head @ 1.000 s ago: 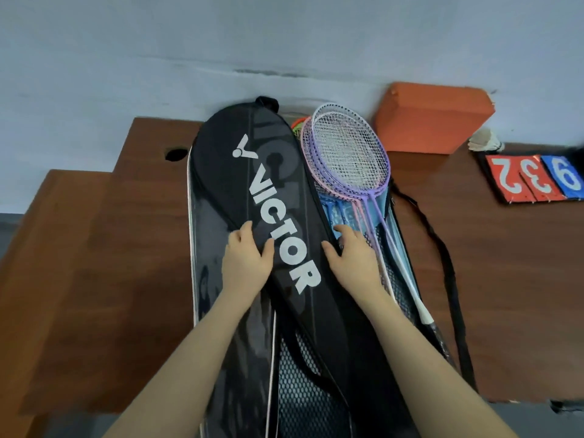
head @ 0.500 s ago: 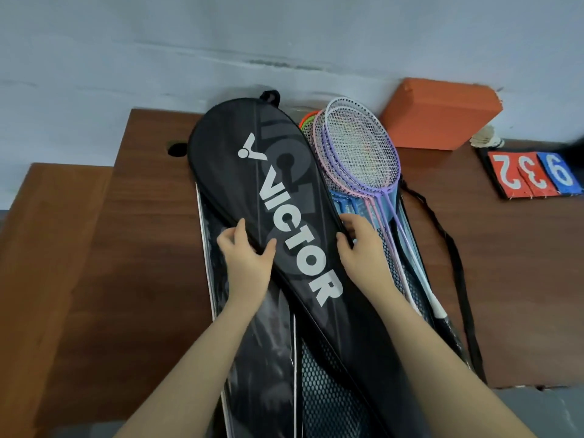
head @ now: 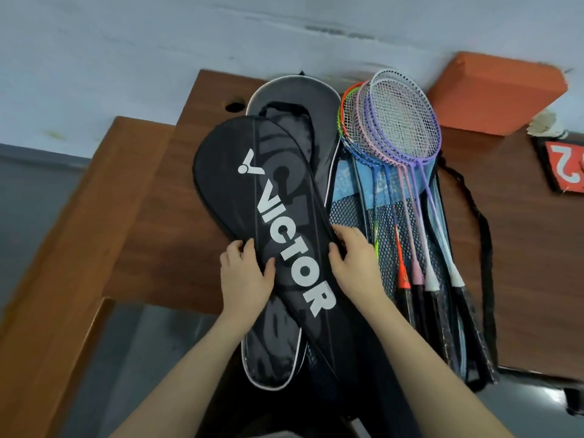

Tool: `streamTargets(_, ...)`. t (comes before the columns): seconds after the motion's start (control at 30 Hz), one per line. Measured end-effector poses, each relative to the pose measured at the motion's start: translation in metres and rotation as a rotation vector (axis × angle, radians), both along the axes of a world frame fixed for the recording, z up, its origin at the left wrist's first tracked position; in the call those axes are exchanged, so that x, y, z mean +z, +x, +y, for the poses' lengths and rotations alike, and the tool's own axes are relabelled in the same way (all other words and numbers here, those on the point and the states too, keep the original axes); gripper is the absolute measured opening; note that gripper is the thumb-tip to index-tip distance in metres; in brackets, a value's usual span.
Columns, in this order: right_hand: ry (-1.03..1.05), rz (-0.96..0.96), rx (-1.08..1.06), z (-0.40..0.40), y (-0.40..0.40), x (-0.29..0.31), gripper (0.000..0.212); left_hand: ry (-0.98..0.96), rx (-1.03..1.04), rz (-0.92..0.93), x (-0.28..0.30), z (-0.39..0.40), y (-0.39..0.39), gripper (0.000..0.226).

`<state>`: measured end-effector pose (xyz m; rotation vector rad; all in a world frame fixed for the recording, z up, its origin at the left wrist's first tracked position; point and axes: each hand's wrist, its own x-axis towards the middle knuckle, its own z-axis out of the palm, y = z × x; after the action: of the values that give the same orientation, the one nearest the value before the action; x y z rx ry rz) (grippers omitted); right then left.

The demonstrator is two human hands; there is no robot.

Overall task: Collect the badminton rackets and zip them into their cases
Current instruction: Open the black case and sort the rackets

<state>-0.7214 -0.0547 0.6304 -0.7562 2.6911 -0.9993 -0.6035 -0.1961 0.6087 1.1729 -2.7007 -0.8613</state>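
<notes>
Brown wooden table (head: pixel 151 200) stood against a pale wall (head: pixel 126 42); my left hand (head: pixel 245 276) and right hand (head: pixel 355 260) gripped the black VICTOR racket case (head: pixel 284 216); scoreboard (head: pixel 565 165) cut off at right.

The light is soft and even, a little cool, with only weak shadows. The wide lens bends the desk (head: pixel 132 191) edges near the frame borders. The wall (head: pixel 126 42) looks smeared and slightly blurred.

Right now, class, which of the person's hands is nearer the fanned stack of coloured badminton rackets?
Right. The right hand grips the black Victor case right beside the rackets; the left hand holds its far edge.
</notes>
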Motion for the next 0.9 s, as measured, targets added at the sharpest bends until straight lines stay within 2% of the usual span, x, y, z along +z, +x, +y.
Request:
streamTargets(0.13,0.056,-0.032,-0.044,-0.005,-0.005,0.000,0.037,-0.133,-0.111,0.011,0.005,-0.013,-0.005,0.048)
streamTargets(0.23,0.069,-0.078,-0.070,-0.023,-0.019,0.001,0.039,-0.148,-0.188,0.053,0.011,-0.032,-0.025,0.042)
streamTargets(0.37,0.062,-0.167,-0.154,-0.066,-0.055,0.003,0.037,-0.201,-0.306,0.168,0.021,-0.072,-0.067,0.045)
streamTargets(0.5,0.092,-0.226,-0.228,-0.113,-0.094,0.011,0.041,-0.165,-0.429,0.194,0.031,-0.120,-0.112,0.035)
streamTargets(0.63,0.128,-0.284,-0.261,-0.144,-0.120,0.012,0.039,-0.117,-0.450,0.178,0.034,-0.152,-0.147,0.029)
streamTargets(0.8,-0.008,-0.210,-0.231,-0.157,-0.115,0.031,0.017,-0.092,-0.468,0.224,0.032,-0.179,-0.177,0.034)
streamTargets(0.9,-0.144,-0.159,-0.175,-0.156,-0.101,0.051,0.014,-0.072,-0.432,0.285,0.039,-0.195,-0.189,0.036)
